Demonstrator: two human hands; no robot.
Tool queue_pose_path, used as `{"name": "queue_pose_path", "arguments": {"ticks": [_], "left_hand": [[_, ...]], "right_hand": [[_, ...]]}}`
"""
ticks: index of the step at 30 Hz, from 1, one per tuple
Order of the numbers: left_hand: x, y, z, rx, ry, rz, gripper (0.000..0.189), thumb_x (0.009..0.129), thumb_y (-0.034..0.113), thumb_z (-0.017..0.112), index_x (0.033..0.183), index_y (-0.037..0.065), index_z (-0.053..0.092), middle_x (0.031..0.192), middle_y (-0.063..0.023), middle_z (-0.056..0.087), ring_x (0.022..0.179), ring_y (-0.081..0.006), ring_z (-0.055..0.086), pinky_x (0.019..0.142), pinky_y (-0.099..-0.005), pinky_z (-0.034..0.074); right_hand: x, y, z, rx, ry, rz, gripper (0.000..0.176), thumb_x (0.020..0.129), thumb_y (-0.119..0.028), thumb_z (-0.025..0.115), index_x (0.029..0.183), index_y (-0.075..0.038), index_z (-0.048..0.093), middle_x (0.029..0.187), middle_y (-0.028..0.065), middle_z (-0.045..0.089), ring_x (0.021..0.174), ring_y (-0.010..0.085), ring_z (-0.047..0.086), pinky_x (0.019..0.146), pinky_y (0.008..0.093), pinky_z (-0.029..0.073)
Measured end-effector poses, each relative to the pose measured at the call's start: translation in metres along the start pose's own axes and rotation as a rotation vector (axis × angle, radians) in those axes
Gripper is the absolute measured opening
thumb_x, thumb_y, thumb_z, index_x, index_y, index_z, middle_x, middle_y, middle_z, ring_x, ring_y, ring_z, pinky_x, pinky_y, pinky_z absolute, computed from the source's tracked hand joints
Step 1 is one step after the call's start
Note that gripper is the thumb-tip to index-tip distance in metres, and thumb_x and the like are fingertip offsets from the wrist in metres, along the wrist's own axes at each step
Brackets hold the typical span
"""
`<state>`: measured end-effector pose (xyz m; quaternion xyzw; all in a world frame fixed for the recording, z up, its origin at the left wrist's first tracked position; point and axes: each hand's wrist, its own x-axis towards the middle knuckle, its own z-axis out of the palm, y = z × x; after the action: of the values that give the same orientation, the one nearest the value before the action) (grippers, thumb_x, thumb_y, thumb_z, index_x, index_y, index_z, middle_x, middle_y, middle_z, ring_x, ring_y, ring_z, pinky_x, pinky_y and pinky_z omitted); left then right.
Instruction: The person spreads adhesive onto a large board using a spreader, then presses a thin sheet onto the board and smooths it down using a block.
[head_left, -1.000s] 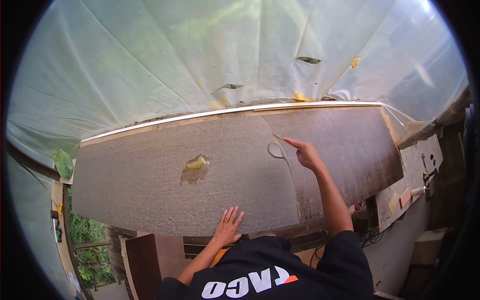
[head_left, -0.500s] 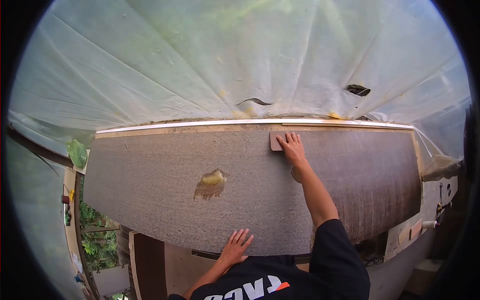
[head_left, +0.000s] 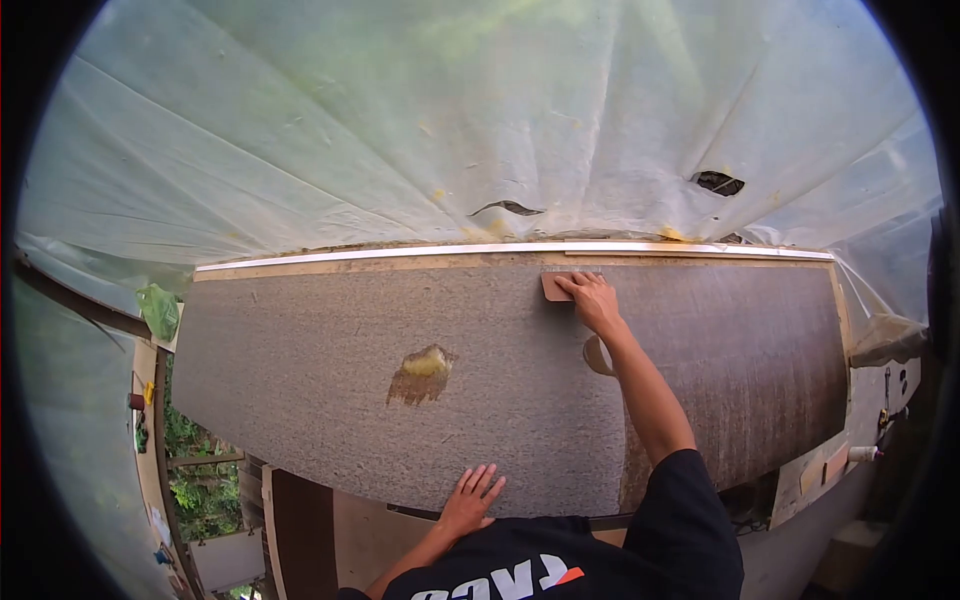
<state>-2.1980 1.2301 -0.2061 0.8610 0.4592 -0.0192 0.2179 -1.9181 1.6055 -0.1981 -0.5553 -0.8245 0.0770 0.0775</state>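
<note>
My right hand [head_left: 598, 303] grips a flat, brownish rectangular spreader [head_left: 555, 288], pressed at the far edge of a large board [head_left: 300, 330]. Nearer me, my left hand [head_left: 469, 503] lies with fingers spread on the board's front edge, holding nothing. A yellowish, glossy lump [head_left: 430, 361] with a wet-looking brown smear below it sits left of centre. Beside my right forearm shows a round tan thing [head_left: 597, 355], partly covered by the arm. The board's surface is greyish and speckled on the left, darker and streaked brown on the right.
A white strip [head_left: 450, 249] runs along the board's far edge, with translucent plastic sheeting [head_left: 350, 130] behind it, torn in places. A green plastic bag [head_left: 158, 311] hangs at the left. Small items, including a white cylinder [head_left: 864, 454], lie on a side surface at the right.
My right fingers, stretched out over the spreader before, are now more bent around it. The right forearm has shifted slightly right, baring more of the round tan thing. My left hand stays put.
</note>
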Motion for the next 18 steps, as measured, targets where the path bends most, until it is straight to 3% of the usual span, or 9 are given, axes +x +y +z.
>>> {"name": "queue_pose_path", "arguments": {"ticks": [1, 5, 7, 8, 13, 18], "left_hand": [[0.0, 0.0, 0.002, 0.006, 0.002, -0.002, 0.104, 0.06, 0.041, 0.084, 0.146, 0.015, 0.032, 0.153, -0.015, 0.024, 0.141, -0.0334, 0.022, 0.115, -0.0489, 0.02], [0.0, 0.002, 0.001, 0.03, -0.012, -0.005, 0.106, 0.059, 0.041, 0.085, 0.146, 0.013, 0.031, 0.153, -0.0174, 0.023, 0.141, -0.0349, 0.022, 0.115, -0.0503, 0.019], [0.001, 0.004, 0.003, 0.032, 0.001, -0.012, 0.107, 0.058, 0.041, 0.084, 0.146, 0.013, 0.03, 0.153, -0.0179, 0.023, 0.141, -0.0348, 0.021, 0.115, -0.0512, 0.019], [0.002, 0.007, 0.007, 0.034, 0.027, -0.03, 0.107, 0.058, 0.041, 0.084, 0.146, 0.012, 0.03, 0.153, -0.0184, 0.022, 0.142, -0.0348, 0.02, 0.115, -0.0521, 0.019], [0.007, 0.014, 0.01, 0.098, 0.023, 0.034, 0.108, 0.06, 0.043, 0.082, 0.148, 0.014, 0.027, 0.156, -0.0171, 0.017, 0.144, -0.0346, 0.015, 0.112, -0.0656, 0.011], [0.012, 0.014, 0.01, 0.108, 0.004, 0.077, 0.102, 0.065, 0.037, 0.08, 0.149, 0.017, 0.026, 0.157, -0.013, 0.017, 0.145, -0.0324, 0.014, 0.11, -0.0688, 0.011]], "right_hand": [[0.003, 0.003, -0.005, -0.047, 0.077, -0.004, 0.048, 0.084, -0.007, 0.051, 0.127, -0.028, 0.06, 0.114, 0.0034, 0.062, 0.11, 0.0251, 0.057, 0.092, 0.0363, 0.046], [0.014, 0.029, 0.002, -0.118, -0.055, 0.041, 0.051, 0.085, -0.004, 0.048, 0.127, -0.031, 0.06, 0.125, 0.0019, 0.061, 0.116, 0.0248, 0.056, 0.096, 0.0374, 0.045], [0.007, 0.033, -0.009, -0.025, -0.127, 0.095, 0.051, 0.085, -0.004, 0.048, 0.125, -0.031, 0.062, 0.126, 0.0011, 0.061, 0.113, 0.0262, 0.059, 0.093, 0.0382, 0.048], [0.0, 0.034, -0.019, 0.035, -0.168, 0.132, 0.051, 0.085, -0.005, 0.048, 0.123, -0.033, 0.063, 0.121, 0.0028, 0.064, 0.104, 0.0289, 0.063, 0.084, 0.04, 0.052], [-0.064, 0.029, -0.048, 0.004, -0.39, 0.198, 0.053, 0.082, -0.005, 0.047, 0.12, -0.038, 0.064, 0.108, 0.0074, 0.068, 0.097, 0.0314, 0.065, 0.076, 0.0421, 0.053], [-0.176, -0.001, -0.061, -0.033, -0.518, 0.227, 0.054, 0.082, -0.005, 0.048, 0.12, -0.04, 0.064, 0.109, 0.0057, 0.068, 0.097, 0.0322, 0.065, 0.074, 0.0438, 0.052]]}}
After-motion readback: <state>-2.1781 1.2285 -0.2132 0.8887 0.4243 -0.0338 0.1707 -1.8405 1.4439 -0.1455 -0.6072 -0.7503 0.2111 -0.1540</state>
